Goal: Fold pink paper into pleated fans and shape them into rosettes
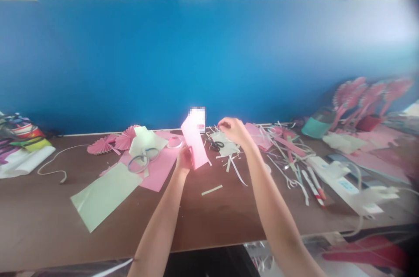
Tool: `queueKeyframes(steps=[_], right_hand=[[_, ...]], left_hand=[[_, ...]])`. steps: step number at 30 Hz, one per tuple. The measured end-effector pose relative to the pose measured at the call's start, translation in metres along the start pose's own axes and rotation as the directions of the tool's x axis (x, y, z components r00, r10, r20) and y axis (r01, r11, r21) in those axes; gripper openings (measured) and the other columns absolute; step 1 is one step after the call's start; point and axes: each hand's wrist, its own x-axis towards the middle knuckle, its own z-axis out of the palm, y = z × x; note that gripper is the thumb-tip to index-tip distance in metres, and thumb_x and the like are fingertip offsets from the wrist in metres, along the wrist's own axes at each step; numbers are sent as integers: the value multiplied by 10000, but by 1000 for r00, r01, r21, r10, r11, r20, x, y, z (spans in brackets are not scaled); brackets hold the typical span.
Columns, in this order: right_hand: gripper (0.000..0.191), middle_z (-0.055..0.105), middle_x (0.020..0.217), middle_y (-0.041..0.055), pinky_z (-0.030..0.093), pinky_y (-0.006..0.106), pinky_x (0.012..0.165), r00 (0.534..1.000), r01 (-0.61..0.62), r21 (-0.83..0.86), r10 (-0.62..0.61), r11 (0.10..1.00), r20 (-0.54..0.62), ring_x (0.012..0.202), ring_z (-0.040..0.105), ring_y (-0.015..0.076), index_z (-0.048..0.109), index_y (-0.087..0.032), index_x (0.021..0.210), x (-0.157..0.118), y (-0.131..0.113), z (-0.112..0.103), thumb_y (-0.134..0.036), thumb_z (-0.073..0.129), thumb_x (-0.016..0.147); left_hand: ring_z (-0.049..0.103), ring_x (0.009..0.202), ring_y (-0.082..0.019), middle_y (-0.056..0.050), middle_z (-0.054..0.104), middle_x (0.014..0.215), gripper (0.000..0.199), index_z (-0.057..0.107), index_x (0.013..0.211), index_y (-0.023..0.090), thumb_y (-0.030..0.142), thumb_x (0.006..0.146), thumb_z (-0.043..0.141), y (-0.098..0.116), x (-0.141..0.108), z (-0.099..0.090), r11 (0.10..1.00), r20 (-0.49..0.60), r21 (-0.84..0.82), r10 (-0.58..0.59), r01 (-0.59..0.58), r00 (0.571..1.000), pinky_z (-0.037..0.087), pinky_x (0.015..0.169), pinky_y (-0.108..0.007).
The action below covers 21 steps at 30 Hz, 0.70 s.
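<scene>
My left hand (185, 159) is closed on the lower left edge of a pink paper strip (195, 143), held upright over the middle of the brown table (196, 220). To its right, my right hand (231, 128) is raised above paper scraps, its fingers bent together; whatever they hold, if anything, is too small to make out. Black-handled scissors (216, 145) lie between the hands, beside a pale paper piece (229, 148). Below them is a thin pale green strip (212, 190). A blurred white patch covers the area just above the pink strip.
Left are green paper (106, 198), pink paper (160, 172), glasses (143, 161), pink paper fans (103, 145) and a cable (62, 150). Right are paper strips, markers (312, 187), a power strip (337, 181) and a teal container (317, 124). A blue partition (183, 58) stands behind.
</scene>
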Motion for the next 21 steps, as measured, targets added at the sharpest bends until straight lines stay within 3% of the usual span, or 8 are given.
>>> queueKeyframes(steps=[3,6,9,15,21], right_hand=[[240,705,971,82,445,271,757,982,-165,-218,180,962,53,882,638,200,674,-186,978,6,29,35,-144,486,835],[368,672,1092,115,438,268,735,936,-278,-374,337,885,101,956,626,228,583,-181,1182,8,54,66,-148,518,822],[435,667,1089,117,435,277,741,911,-214,-460,345,862,224,976,622,249,536,-187,1229,8,67,83,-196,585,797],[368,640,1112,167,422,296,777,906,-173,-501,337,848,257,1013,612,273,562,-133,1163,6,68,92,-102,538,798],[458,601,1145,234,415,294,773,921,-170,-510,319,843,222,1047,596,292,502,-47,1236,7,59,80,9,458,783]], left_hand=[[629,689,-133,-10,636,762,225,607,935,190,236,720,654,-2,3,-4,999,56,-19,-29,30,998,529,648,-271],[608,683,-118,-8,604,761,273,598,1002,203,337,771,654,-3,3,-6,999,107,-49,2,3,994,530,674,-272],[601,693,-133,-18,603,779,272,584,991,210,388,796,648,-3,0,-4,999,127,-38,43,-38,991,533,676,-297],[629,767,-130,-16,636,809,146,588,892,189,264,781,645,-6,1,1,998,84,-62,14,-9,996,526,771,-293],[634,725,-112,-18,660,830,245,610,913,168,108,679,649,-5,0,1,990,29,-96,-103,106,994,484,606,-201]])
